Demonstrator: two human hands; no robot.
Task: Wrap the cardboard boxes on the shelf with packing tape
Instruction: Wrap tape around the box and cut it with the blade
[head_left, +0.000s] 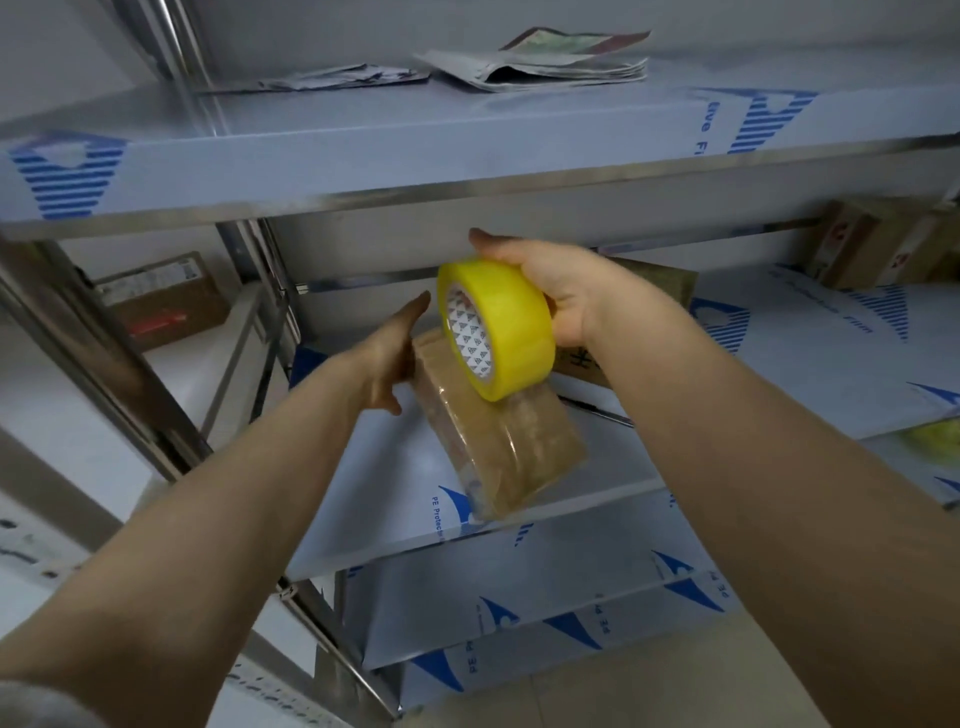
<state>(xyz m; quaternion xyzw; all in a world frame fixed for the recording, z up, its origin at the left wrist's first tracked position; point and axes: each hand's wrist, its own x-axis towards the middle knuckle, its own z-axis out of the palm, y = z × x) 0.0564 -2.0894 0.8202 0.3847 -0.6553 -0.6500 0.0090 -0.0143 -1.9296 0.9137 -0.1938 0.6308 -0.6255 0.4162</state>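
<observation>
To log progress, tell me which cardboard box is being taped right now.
The glossy box under the yellow tape roll, steadied by the left hand; the far-left box and upper-right box sit untouched.

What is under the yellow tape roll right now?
A tape-covered cardboard box, tilted, its near end on the shelf; the left hand touches its side. The tape roll, gripped by the right hand, hides where it meets the box.

Your right hand (558, 291) holds the yellow tape roll (496, 330) on the taped cardboard box (498, 441); your left hand (392, 358) steadies its left side.
</observation>
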